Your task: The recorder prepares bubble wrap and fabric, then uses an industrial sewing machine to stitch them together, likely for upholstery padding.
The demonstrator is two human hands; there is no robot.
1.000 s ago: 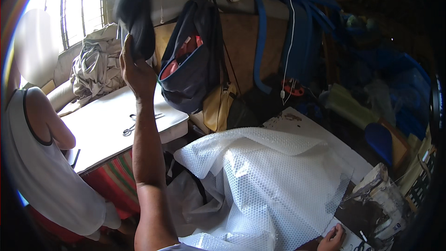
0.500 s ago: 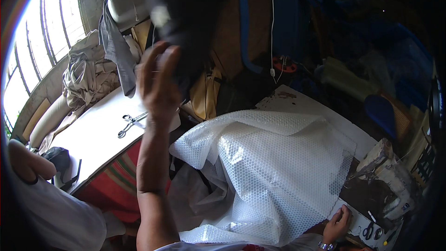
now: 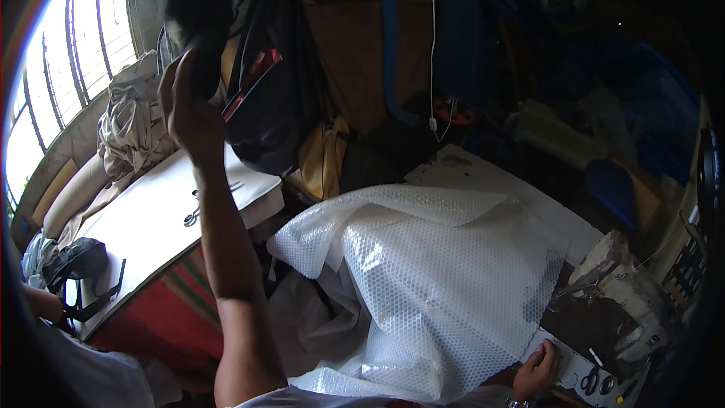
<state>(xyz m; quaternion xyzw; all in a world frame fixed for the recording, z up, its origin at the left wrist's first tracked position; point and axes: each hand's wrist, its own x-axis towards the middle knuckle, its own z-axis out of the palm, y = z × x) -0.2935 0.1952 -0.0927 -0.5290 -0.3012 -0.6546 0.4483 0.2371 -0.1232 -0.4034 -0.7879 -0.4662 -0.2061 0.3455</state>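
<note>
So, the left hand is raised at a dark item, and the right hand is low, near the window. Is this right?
Not the window: in the head view, the right hand is low beside the bubble wrap. The left hand is indeed raised at a dark item.

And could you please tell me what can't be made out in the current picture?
In the head view:
Black, cap-like item in the left hand: blurred and dark, so details are lost.
Dark-handled scissors on the white table: their middle is hidden behind the left forearm.
Translucent bubble-wrap sheet: it hides whatever lies beneath its folds.
Co-worker in white: mostly cut off at the lower-left edge.
</note>
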